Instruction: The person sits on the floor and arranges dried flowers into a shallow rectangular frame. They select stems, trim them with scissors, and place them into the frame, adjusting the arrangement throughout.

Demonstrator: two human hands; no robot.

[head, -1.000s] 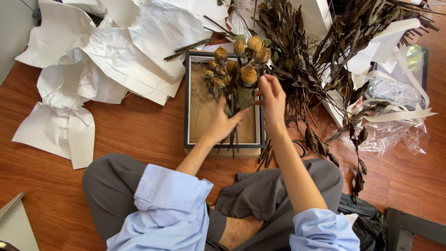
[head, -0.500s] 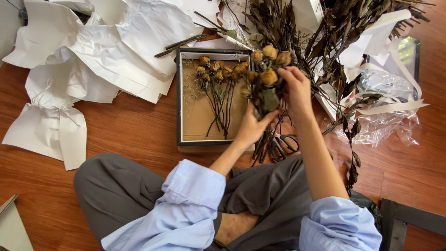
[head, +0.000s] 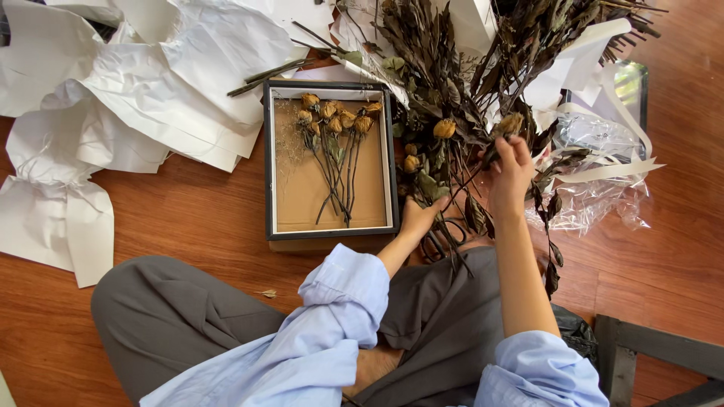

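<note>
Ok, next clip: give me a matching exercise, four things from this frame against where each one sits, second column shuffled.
Things:
1. black frame
2. crumpled white paper
3. clear wrap
4. right hand

Places:
A. far right on the floor, by white ribbon
B. pinching a dried rose stem right of the frame
C. floor centre, small dried roses lying inside
D. upper left, spread over the wood floor

Pairs: 1-C, 2-D, 3-A, 4-B

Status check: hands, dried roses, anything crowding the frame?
Left hand grips dried rose stems. Right hand pinches one rose. Shadow-box frame beside them, scissors under stems.
</note>
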